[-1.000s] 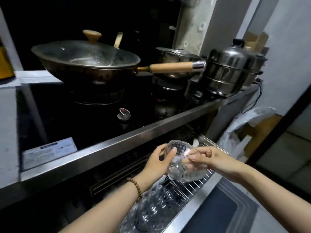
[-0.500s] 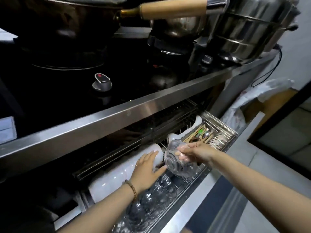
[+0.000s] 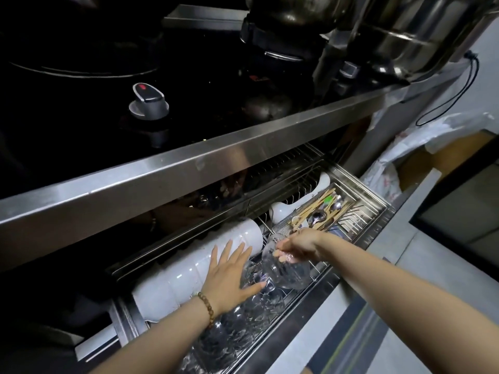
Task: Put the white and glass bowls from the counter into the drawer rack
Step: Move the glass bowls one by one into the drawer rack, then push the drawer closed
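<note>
Under the steel counter point(image 3: 189, 168) the rack point(image 3: 359, 209) stands open. The right hand point(image 3: 299, 245) grips a glass bowl point(image 3: 286, 271) over it. The left hand point(image 3: 229, 276) lies flat and open on white bowls point(image 3: 189, 268).

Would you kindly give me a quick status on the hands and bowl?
Right hand gripping glass bowl over drawer rack. Left hand flat, open, against racked bowls. Nothing blocking.

Clear glass bowl point(image 3: 287, 271) tilted on its side over the drawer rack point(image 3: 359, 209); white bowls point(image 3: 189, 268) stacked at nine o'clock.
</note>
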